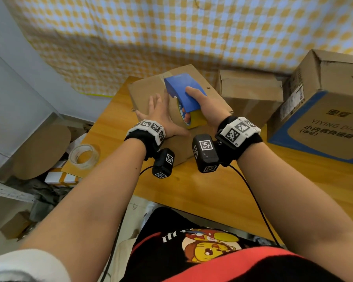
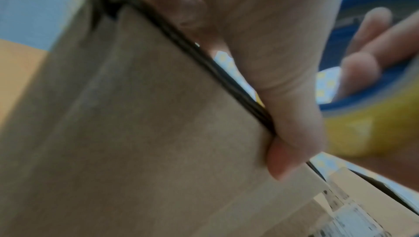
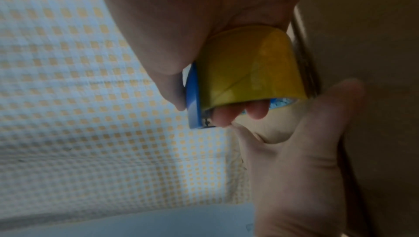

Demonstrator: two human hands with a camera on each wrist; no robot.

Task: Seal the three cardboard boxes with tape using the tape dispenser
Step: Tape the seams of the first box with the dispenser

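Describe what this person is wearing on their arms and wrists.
Both forearms are bare. The left wrist and right wrist each carry a black strap with a white block of black-and-white square markers, plus a black marker-tagged camera box underneath trailing a thin black cable.

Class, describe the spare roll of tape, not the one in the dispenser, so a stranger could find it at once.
Start at the wooden table and go to its near left corner. There lies the clear, nearly used-up roll of tape, flat on its side. Unlike the yellow roll in the blue dispenser, no hand holds it.
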